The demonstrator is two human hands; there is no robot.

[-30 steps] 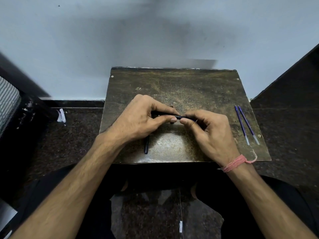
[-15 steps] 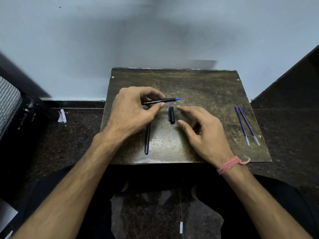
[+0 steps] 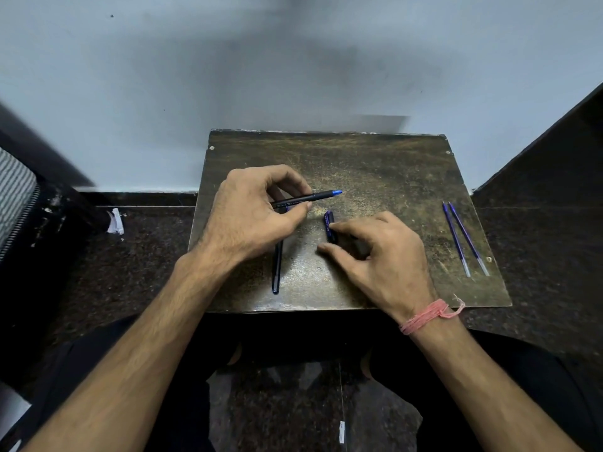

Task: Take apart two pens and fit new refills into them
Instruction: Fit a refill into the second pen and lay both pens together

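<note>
Far to the left of our grip a scrap of white paper (image 3: 115,221) lies on the dark speckled floor (image 3: 130,256), just off the edge of the worn board (image 3: 375,164) that serves as our work surface.

Our left hand (image 3: 251,220) is curled round the uncapped pen (image 3: 305,199), pinching its black barrel between thumb and fingers. The pen runs out to the right of the grip, nearly level, with its blue tip pointing right and the printed lettering showing just beside the thumb. Below that grip, partly hidden under the hand, the second pen (image 3: 277,269) lies flat on the board, its length running toward us — still capped or not, we cannot tell.

Just right of the held pen's tip and a little nearer to us, the blue cap (image 3: 329,225) rests on the board. Our right hand (image 3: 378,256) hovers low over it, forefinger tip touching the cap's side and thumb set on the board below it; the fingers are bent but not closed round the cap, so the hand holds nothing. A pink thread band (image 3: 424,316) circles that wrist.

Well to the right of both hands, the two new refills (image 3: 463,238) lie side by side near the board's right edge, almost parallel, clear ends toward us.
</note>
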